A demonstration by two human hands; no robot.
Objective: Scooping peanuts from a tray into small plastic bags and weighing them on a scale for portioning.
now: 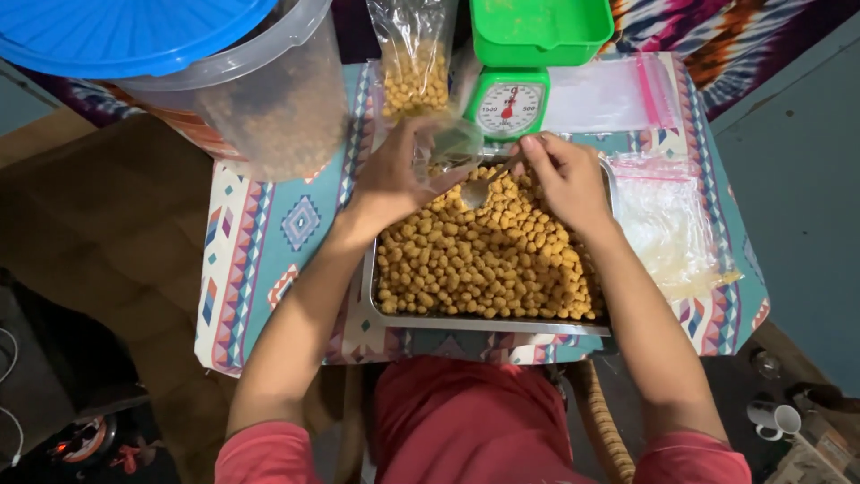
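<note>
Right hand: the right hand (566, 175) has its fingers pinched shut on a spoon (484, 186), its bowl over the pellets.
Left hand: the left hand (394, 170) grips a small clear bag (448, 148), mouth open.
Pellets: the yellow pellets (488, 260) fill the metal tray (466, 323) near the person.
Done: one filled bag (414, 76) stands far, left of the green scale (511, 103).
Left: the tray looks full; empty bags (667, 229) lie right.
Table: patterned cloth (269, 233); a big tub (260, 99) far left.
Room: dim floor around.

Single head-worn view, looking steeply down, close over the rectangular metal tray (394, 315); green plastic kitchen scale (507, 103) beyond tray's far edge.
</note>
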